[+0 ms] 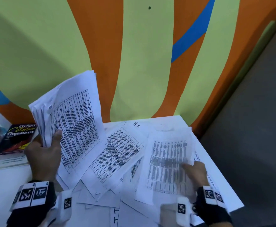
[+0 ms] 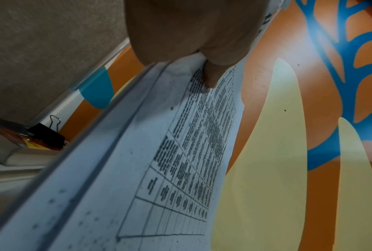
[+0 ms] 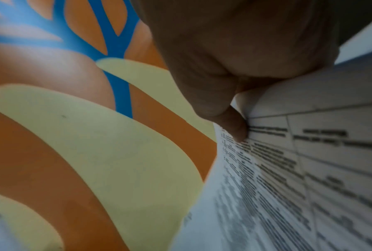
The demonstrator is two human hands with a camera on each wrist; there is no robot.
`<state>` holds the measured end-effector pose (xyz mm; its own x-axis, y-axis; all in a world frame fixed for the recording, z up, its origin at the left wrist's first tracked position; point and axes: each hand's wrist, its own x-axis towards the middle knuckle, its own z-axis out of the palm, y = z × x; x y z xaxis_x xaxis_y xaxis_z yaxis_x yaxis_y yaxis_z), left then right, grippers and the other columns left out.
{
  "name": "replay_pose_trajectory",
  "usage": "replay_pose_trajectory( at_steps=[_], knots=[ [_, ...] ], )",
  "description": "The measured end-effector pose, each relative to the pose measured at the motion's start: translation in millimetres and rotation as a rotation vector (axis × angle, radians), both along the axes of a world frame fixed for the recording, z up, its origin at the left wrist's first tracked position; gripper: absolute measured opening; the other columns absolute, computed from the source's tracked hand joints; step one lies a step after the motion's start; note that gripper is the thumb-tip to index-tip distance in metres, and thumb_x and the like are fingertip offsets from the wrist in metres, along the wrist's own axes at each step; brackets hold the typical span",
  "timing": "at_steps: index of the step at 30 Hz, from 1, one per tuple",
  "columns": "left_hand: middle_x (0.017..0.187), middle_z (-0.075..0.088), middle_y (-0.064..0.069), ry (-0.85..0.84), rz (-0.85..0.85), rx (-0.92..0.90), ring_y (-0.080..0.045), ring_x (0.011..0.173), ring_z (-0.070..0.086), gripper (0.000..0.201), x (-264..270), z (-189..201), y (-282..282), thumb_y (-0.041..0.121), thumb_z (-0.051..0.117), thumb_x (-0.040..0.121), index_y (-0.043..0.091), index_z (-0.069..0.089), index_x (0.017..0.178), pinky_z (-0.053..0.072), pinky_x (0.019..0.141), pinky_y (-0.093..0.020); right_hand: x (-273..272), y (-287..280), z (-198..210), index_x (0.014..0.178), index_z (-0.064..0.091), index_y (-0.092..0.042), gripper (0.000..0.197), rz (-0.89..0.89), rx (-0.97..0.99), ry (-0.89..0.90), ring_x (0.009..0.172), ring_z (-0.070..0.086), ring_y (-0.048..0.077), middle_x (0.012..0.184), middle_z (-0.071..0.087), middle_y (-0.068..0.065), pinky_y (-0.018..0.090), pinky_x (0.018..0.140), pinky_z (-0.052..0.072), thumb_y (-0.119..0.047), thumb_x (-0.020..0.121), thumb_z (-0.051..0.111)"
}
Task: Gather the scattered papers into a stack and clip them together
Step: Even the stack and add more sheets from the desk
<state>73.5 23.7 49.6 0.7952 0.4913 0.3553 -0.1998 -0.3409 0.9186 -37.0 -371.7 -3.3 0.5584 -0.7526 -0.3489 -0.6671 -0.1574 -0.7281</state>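
My left hand [image 1: 43, 154] grips a stack of printed papers [image 1: 71, 118] held upright above the table's left side, thumb pressed on the top sheet; the same stack [image 2: 159, 161] fills the left wrist view under my thumb [image 2: 211, 76]. My right hand [image 1: 194, 171] pinches a single printed sheet [image 1: 168, 163] by its right edge, lifted slightly over the table and blurred. In the right wrist view my thumb [image 3: 234, 129] lies on that sheet [image 3: 288, 186]. More loose sheets [image 1: 117, 154] lie scattered and overlapping on the white table [image 1: 224, 182]. A black binder clip [image 2: 49, 132] sits by the book.
A dark Oxford thesaurus [image 1: 14, 138] lies on another book at the table's left edge. An orange, green and blue patterned wall [image 1: 142, 63] rises right behind the table. Grey floor [image 1: 257, 128] drops off past the table's right edge.
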Motion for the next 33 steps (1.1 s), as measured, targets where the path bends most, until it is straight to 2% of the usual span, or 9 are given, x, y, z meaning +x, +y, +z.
replay_pose_trajectory(
  at_steps=[5, 11, 15, 18, 20, 23, 26, 30, 33],
  knots=[
    [0.056, 0.059, 0.027, -0.021, 0.028, -0.011, -0.009, 0.068, 0.060, 0.028, 1, 3, 14, 0.026, 0.068, 0.086, 0.000, 0.066, 0.095, 0.046, 0.066, -0.022, -30, -13, 91, 0.088, 0.069, -0.003, 0.012, 0.122, -0.218, -0.359, 0.076, 0.068, 0.025, 0.081, 0.072, 0.014, 0.040, 0.066, 0.054, -0.014, 0.083, 0.069],
    [0.059, 0.048, 0.053, -0.032, 0.039, -0.005, 0.030, 0.059, 0.047, 0.009, -1, 11, 27, 0.026, 0.067, 0.086, 0.033, 0.071, 0.090, 0.033, 0.060, 0.005, -13, 3, 130, 0.092, 0.067, -0.006, 0.008, 0.015, 0.233, -0.704, 0.051, 0.061, 0.011, 0.067, 0.069, 0.006, 0.027, 0.055, 0.054, -0.012, 0.086, 0.066],
    [0.059, 0.059, 0.023, -0.049, 0.119, -0.012, 0.020, 0.057, 0.053, 0.024, 0, 7, 45, 0.050, 0.062, 0.080, 0.027, 0.068, 0.087, 0.046, 0.060, -0.016, 41, 47, 64, 0.093, 0.060, -0.013, 0.009, 0.020, 0.616, -0.486, 0.058, 0.070, 0.012, 0.064, 0.073, -0.003, 0.028, 0.059, 0.060, -0.021, 0.093, 0.055],
    [0.077, 0.063, -0.005, -0.061, 0.169, -0.005, -0.018, 0.072, 0.064, 0.039, -5, 12, 54, 0.044, 0.065, 0.083, 0.006, 0.066, 0.093, 0.052, 0.071, -0.033, 70, 84, 12, 0.101, 0.059, -0.011, 0.015, 0.027, 0.711, -0.351, 0.079, 0.064, 0.025, 0.089, 0.066, 0.010, 0.039, 0.079, 0.055, -0.023, 0.094, 0.055],
    [0.076, 0.062, -0.008, -0.059, 0.208, 0.003, -0.017, 0.064, 0.059, 0.024, -13, 18, 65, 0.037, 0.065, 0.086, 0.013, 0.063, 0.083, 0.048, 0.060, -0.023, 85, 102, -12, 0.099, 0.060, -0.012, 0.017, 0.014, 0.554, -0.249, 0.077, 0.060, 0.024, 0.092, 0.063, 0.010, 0.034, 0.072, 0.053, -0.026, 0.090, 0.060],
    [0.065, 0.063, 0.027, -0.056, 0.221, 0.018, 0.020, 0.057, 0.051, 0.021, -28, 28, 81, 0.055, 0.061, 0.082, 0.034, 0.063, 0.085, 0.032, 0.053, 0.001, 106, 111, -40, 0.106, 0.060, -0.006, 0.041, -0.026, 0.477, -0.170, 0.091, 0.062, 0.028, 0.107, 0.064, 0.016, 0.036, 0.081, 0.052, -0.030, 0.076, 0.074],
    [0.064, 0.051, 0.049, -0.057, 0.273, 0.013, 0.029, 0.059, 0.046, 0.004, -41, 29, 100, 0.055, 0.060, 0.082, 0.052, 0.060, 0.080, 0.039, 0.063, -0.007, 133, 104, -76, 0.130, 0.049, -0.005, 0.084, 0.020, 0.348, -0.041, 0.111, 0.055, 0.037, 0.134, 0.051, 0.018, 0.048, 0.086, 0.053, -0.041, 0.059, 0.077],
    [0.078, 0.061, -0.001, -0.067, 0.338, 0.022, -0.017, 0.073, 0.059, 0.037, -46, 11, 120, 0.048, 0.065, 0.083, 0.013, 0.066, 0.097, 0.047, 0.074, -0.032, 136, 118, -55, 0.102, 0.059, 0.000, 0.057, 0.085, 0.223, 0.006, 0.092, 0.064, 0.036, 0.115, 0.060, 0.026, 0.042, 0.068, 0.054, -0.030, 0.055, 0.071],
    [0.083, 0.059, -0.010, -0.018, 0.312, -0.022, -0.021, 0.076, 0.055, 0.034, -49, 9, 122, 0.034, 0.067, 0.086, 0.001, 0.064, 0.093, 0.045, 0.069, -0.031, 136, 121, -52, 0.074, 0.063, 0.004, 0.022, 0.098, 0.254, -0.021, 0.069, 0.065, 0.031, 0.090, 0.071, 0.024, 0.039, 0.066, 0.054, -0.010, 0.062, 0.075]
  ],
)
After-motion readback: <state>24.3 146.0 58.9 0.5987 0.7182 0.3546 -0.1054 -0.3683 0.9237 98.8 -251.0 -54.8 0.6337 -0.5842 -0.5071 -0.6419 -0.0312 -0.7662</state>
